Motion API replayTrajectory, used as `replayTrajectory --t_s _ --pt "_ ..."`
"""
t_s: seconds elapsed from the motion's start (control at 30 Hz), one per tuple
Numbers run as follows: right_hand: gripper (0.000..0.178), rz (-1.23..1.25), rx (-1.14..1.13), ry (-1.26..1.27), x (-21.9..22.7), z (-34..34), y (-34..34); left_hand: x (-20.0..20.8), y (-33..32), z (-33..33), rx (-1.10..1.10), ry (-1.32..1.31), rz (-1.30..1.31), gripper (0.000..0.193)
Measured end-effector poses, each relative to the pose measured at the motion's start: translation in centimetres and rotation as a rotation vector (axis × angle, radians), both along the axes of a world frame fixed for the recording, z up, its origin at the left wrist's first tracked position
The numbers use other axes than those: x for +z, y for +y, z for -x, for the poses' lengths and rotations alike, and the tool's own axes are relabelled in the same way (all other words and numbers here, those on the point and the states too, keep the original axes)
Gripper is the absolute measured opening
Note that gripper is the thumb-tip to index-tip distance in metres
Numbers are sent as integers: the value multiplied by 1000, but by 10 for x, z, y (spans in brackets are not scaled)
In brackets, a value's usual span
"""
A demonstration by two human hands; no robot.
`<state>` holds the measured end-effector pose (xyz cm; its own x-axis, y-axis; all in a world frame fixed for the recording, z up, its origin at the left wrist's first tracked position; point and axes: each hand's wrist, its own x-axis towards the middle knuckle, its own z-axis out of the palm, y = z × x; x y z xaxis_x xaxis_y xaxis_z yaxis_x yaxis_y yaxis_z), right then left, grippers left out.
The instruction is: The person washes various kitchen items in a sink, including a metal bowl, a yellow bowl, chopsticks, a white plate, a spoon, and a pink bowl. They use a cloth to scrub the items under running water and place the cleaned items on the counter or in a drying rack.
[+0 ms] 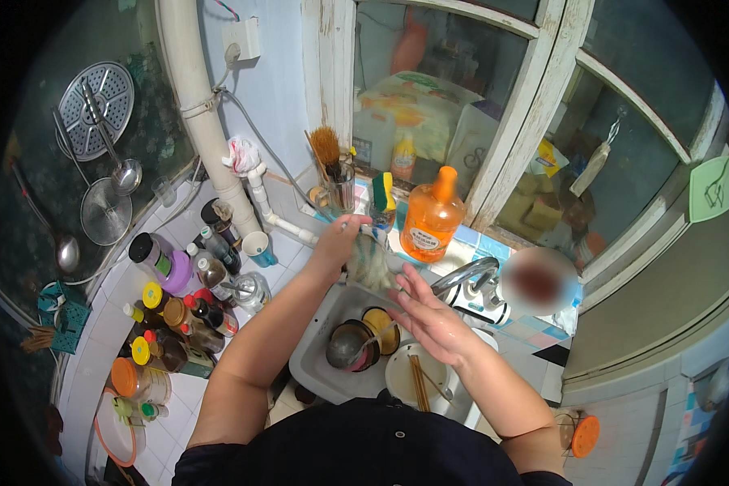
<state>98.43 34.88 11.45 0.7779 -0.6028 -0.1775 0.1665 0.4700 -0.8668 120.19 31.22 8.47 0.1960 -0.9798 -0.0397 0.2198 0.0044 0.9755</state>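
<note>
My left hand (340, 249) is closed on a wet-looking, greyish-white dishcloth (368, 263) that hangs over the far edge of the grey sink (306, 356). Palm turned up and fingers apart, my right hand (431, 320) is held above the sink's right side with nothing in it. Below my hands, a dark round bowl or ladle (346, 347) lies in the sink beside a yellow-lined bowl (381, 326). Chopsticks (419, 381) rest in a white bowl (398, 374) under my right forearm.
An orange detergent bottle (433, 219) stands behind the sink, beside a yellow-green sponge (382, 193) and a glass mug holding a brush (326, 146). A chrome faucet (474, 274) rises at the right. Several seasoning bottles (174, 316) crowd the left counter.
</note>
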Motion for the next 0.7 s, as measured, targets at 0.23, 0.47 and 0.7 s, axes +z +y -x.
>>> replayTrajectory --t_s 0.23,0.47,0.7 --pt "71 -241 -382 -1 -15 -60 -26 41 -2 0 -270 404 -13 27" --pt "41 -500 -394 -393 -35 -60 -58 21 -23 21 80 -866 440 23" --pt "29 -413 -823 -462 -14 -56 -97 67 -74 40 -59 -1016 717 57"
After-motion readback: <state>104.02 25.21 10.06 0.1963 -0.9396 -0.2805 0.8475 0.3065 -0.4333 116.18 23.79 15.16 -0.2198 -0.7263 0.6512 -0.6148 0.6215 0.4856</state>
